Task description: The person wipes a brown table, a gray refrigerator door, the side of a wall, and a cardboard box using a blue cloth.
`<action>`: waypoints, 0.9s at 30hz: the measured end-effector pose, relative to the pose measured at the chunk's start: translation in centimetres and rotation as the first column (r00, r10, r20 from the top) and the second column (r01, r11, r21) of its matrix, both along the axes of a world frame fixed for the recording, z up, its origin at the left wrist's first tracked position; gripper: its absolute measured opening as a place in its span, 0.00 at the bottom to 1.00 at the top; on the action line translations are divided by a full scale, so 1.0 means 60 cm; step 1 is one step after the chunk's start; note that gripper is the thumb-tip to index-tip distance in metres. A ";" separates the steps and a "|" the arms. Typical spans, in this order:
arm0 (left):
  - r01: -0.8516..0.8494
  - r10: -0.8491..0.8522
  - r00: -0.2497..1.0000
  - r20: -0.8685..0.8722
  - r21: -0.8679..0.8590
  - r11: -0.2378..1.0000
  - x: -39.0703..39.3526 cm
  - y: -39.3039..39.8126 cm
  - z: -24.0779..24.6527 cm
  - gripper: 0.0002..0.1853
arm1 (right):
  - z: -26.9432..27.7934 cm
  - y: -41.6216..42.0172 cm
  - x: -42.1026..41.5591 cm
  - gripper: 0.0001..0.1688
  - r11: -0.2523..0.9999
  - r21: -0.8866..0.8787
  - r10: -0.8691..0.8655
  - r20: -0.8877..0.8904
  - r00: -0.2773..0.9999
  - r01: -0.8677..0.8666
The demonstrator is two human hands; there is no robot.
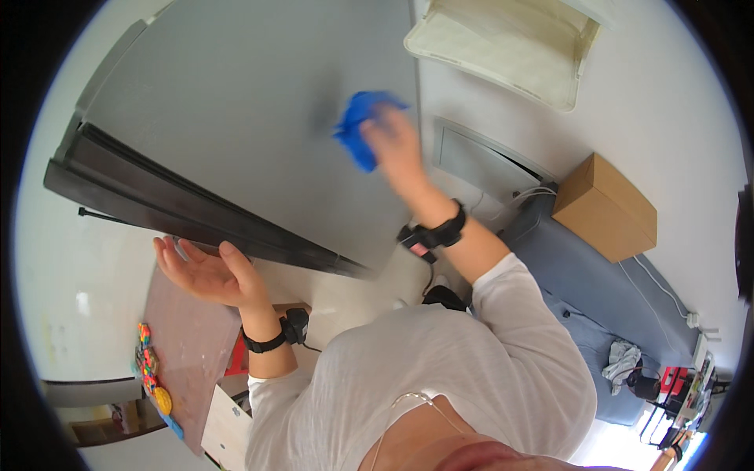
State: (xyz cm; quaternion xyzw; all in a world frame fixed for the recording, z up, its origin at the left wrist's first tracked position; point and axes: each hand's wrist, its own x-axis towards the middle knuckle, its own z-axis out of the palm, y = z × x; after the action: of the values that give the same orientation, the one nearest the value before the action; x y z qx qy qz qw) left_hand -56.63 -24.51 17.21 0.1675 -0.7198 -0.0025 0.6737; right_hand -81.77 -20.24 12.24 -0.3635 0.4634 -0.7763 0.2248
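Note:
A crumpled blue cloth is held in my right hand against or just over a large flat grey panel; the hand is blurred. Long dark strips run along the panel's near edge, narrowing towards the floor. My left hand is below these strips, palm up with fingers apart and nothing in it. Its fingertips are close to the lower strip; whether they touch it I cannot tell. Both wrists wear black straps with small devices.
At left stands a table with colourful toy pieces. A cardboard box rests on a grey sofa at right. A cream plastic tray-like piece is on the wall, above a grey wall panel with white cables nearby.

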 end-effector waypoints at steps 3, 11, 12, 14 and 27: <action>-0.010 0.014 1.000 -0.019 0.174 0.985 0.010 -0.026 -0.007 0.45 | -0.003 -0.072 0.102 0.20 0.981 -0.178 -0.093 -0.783 0.615 -0.079; -0.069 0.096 0.994 -0.059 0.350 0.934 0.000 -0.067 -0.038 0.53 | 0.003 -0.180 0.101 0.25 0.873 -0.412 -0.487 -0.735 0.472 0.261; -0.092 0.120 0.991 -0.062 0.347 0.933 -0.003 -0.069 -0.041 0.52 | 0.009 -0.205 0.084 0.26 0.816 -0.468 -0.579 -0.655 0.486 0.340; -0.128 0.166 0.983 -0.077 0.355 0.926 -0.001 -0.075 -0.047 0.51 | 0.029 -0.234 0.027 0.29 0.789 -0.445 -0.613 -0.610 0.502 0.423; -0.109 0.165 0.980 -0.116 0.385 0.916 0.010 -0.077 -0.071 0.39 | 0.098 -0.237 -0.070 0.30 0.787 -0.537 -0.609 -0.599 0.520 0.304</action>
State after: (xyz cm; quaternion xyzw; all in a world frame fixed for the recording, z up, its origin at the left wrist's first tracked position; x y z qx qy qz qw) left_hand -56.04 -29.10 12.95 0.3431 -0.6413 -0.1057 0.6782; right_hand -85.97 -34.44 18.11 -0.5456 0.4396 -0.6586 -0.2744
